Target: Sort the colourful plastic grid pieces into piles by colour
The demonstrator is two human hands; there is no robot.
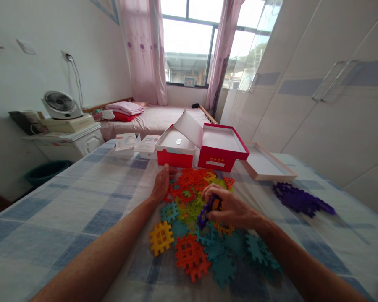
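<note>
A mixed heap of plastic interlocking building pieces with notched edges lies on the checked cloth in front of me. My right hand (231, 207) is closed around a purple interlocking piece (203, 217) above the middle of the heap. At the heap's far left edge, my left hand (162, 183) rests with its palm toward the red pieces (189, 178), its fingers stretched out and partly hidden. Nearer me are a yellow window piece (161, 238), an orange window piece (189, 251) and several teal pieces (223, 270). More purple pieces (297, 200) lie in a separate pile at the right.
Behind the heap stand a red-and-white open box (175, 158) and a crimson box (219, 161). A shallow pale lid (267, 165) sits to their right. Two small white boxes (126, 143) are at the back left. A fan (61, 105) stands on a cabinet beyond the table.
</note>
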